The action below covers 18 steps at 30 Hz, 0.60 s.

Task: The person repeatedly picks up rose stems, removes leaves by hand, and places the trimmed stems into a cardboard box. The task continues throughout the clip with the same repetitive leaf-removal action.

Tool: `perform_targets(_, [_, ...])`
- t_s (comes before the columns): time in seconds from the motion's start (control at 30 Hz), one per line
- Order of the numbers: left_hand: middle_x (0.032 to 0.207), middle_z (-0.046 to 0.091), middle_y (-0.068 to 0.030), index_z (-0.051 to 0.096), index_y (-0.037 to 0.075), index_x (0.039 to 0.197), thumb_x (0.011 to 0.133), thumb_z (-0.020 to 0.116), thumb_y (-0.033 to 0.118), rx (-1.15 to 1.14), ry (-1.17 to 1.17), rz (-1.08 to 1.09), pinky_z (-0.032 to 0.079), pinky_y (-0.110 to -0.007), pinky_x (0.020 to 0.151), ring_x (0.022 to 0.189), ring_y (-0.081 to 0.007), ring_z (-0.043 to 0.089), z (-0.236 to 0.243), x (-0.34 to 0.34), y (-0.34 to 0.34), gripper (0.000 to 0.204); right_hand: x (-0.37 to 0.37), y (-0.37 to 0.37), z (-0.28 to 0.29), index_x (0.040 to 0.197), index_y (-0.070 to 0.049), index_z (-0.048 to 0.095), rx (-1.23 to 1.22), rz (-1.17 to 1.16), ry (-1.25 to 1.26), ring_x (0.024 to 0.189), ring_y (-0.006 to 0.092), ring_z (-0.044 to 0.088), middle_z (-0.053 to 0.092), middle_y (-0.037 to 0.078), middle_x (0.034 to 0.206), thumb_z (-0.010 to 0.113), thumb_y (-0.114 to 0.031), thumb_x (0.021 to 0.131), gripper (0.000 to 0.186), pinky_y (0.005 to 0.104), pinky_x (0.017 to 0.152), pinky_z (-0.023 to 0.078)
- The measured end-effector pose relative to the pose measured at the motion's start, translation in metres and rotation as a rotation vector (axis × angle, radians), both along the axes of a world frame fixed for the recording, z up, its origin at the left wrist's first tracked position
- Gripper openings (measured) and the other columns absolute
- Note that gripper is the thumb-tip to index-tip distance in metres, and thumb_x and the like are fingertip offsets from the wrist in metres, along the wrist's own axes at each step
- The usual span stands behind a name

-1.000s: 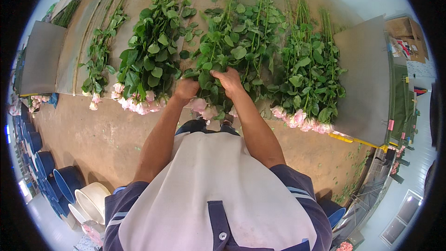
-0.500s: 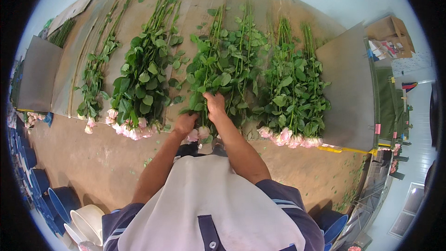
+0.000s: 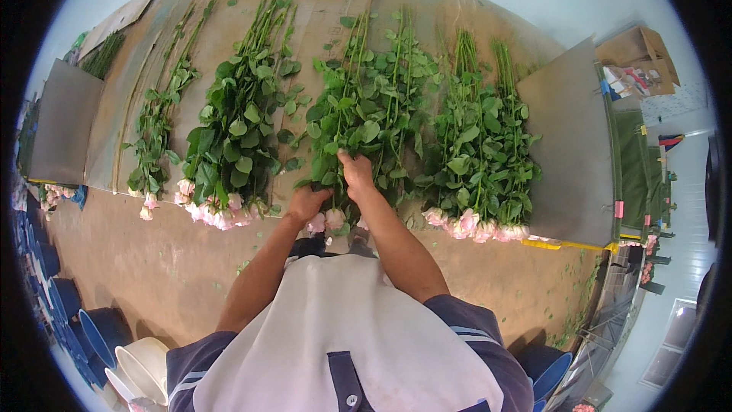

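Note:
Pink roses with long leafy green stems lie in bunches across the table, heads toward me and cut ends away. My left hand [image 3: 309, 203] is closed at the near end of the middle bunch [image 3: 367, 99], just above a pink rose head [image 3: 335, 219]. My right hand [image 3: 357, 175] is a little farther up, its fingers closed among the leaves on a rose stem. Leaves hide the exact grip of both hands. To the left lies a thick bunch [image 3: 232, 122], and to the right another bunch [image 3: 484, 145].
The brown table [image 3: 305, 30] has upright grey panels, left [image 3: 65, 122] and right [image 3: 568, 145]. A thin bunch [image 3: 156, 118] lies at the left. Blue buckets [image 3: 105, 331] and a white bucket [image 3: 145, 362] stand at the lower left. A cardboard box [image 3: 639, 57] sits far right.
My right hand has shifted slightly right and toward me. My left hand has moved a little to the right, and the bunches lie as before.

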<state>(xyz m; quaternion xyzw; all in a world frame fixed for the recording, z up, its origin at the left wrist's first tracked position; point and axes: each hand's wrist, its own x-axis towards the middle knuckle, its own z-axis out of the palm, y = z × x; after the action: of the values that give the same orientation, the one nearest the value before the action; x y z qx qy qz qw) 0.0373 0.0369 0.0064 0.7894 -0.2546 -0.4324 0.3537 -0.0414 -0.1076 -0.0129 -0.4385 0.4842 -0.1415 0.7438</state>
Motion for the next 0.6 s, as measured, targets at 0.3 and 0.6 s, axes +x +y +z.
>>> perform_targets(0.3, [0.093, 0.066, -0.0077, 0.064, -0.002, 0.104, 0.086, 0.065, 0.017, -0.184, 0.632, 0.208, 0.049, -0.032, 0.068, 0.078, -0.0172, 0.061, 0.009, 0.002, -0.004, 0.027, -0.007, 0.003, -0.02, 0.124, 0.001, 0.046, 0.309, -0.219, -0.201, 0.095, 0.0337, 0.057, 0.056, 0.017, 0.113, 0.055, -0.018, 0.09, 0.04, 0.0511, 0.076, 0.047])
perform_targets(0.6, [0.098, 0.066, -0.0078, 0.063, -0.001, 0.107, 0.084, 0.065, 0.014, -0.234, 0.605, 0.126, 0.049, -0.032, 0.074, 0.082, -0.017, 0.061, 0.017, 0.001, -0.005, 0.027, -0.002, 0.018, 0.029, 0.124, -0.001, 0.046, -0.622, -0.118, 0.321, 0.092, 0.0392, 0.056, 0.056, 0.022, 0.108, 0.059, -0.024, 0.089, 0.044, 0.0476, 0.076, 0.044])
